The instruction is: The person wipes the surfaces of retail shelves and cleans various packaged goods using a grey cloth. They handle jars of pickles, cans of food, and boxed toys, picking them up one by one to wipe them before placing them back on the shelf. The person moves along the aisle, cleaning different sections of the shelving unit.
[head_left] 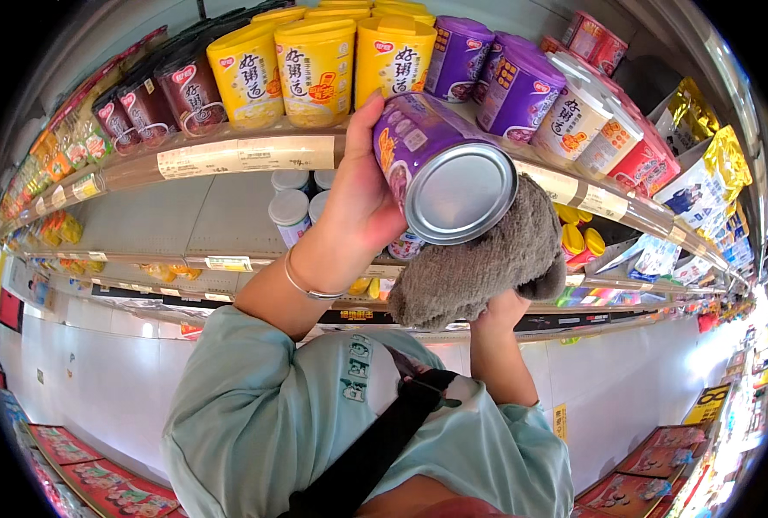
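Note:
My left hand [366, 201], with a bracelet [309, 288] at the wrist, grips a purple porridge can [416, 139]. The can is tilted, its bare metal end [462, 193] facing me. A grey-brown fluffy cloth [481, 272] is bunched over my right hand [504, 309], whose fingers are mostly hidden beneath it. The cloth's upper edge meets the can's lower right rim. Behind the can, yellow cans [316, 71] and purple cans [520, 90] stand on the upper shelf [332, 129].
Dark brown cans [189, 97] line the shelf's left, white cans [572, 116] and foil pouches [714, 175] its right. White-lidded cans [289, 210] stand one shelf below. Price labels [248, 155] run along the projecting shelf edge. Red boxes [112, 485] lie behind me at lower left.

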A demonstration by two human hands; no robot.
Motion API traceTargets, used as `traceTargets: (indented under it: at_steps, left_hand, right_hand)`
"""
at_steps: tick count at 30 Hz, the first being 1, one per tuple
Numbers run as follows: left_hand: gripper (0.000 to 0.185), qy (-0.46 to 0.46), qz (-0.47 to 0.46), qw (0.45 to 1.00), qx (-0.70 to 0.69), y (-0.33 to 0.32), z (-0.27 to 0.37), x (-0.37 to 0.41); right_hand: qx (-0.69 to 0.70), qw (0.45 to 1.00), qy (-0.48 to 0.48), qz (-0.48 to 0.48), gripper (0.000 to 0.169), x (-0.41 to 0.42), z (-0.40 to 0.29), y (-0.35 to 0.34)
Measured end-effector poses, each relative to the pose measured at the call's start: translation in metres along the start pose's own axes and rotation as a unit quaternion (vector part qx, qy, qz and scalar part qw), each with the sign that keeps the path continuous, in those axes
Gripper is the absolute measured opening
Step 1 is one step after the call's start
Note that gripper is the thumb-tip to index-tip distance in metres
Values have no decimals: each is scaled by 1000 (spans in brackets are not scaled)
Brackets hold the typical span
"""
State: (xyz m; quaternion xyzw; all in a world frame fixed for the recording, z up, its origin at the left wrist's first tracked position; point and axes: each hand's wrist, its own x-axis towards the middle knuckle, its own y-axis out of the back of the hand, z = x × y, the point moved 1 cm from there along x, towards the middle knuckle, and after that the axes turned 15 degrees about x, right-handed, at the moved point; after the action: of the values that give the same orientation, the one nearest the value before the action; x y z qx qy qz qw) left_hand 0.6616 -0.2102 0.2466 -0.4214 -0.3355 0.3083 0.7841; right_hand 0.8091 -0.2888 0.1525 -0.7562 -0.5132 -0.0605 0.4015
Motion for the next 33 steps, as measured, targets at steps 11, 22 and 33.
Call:
traceTargets:
  at_steps: [11, 22, 33]
  left_hand:
    - [67, -12, 17, 999, 48, -1, -1, 0]
    - [64, -34, 68, 991, 108, -5, -2, -2]
    - [64, -10, -6, 999, 42, 6, 0, 1]
  right_hand:
    - [-38, 998, -39, -35, 74, -4, 4, 12]
    - [24, 999, -4, -31, 75, -2, -15, -14]
    - [-5, 997, 36, -69, 73, -6, -7, -4]
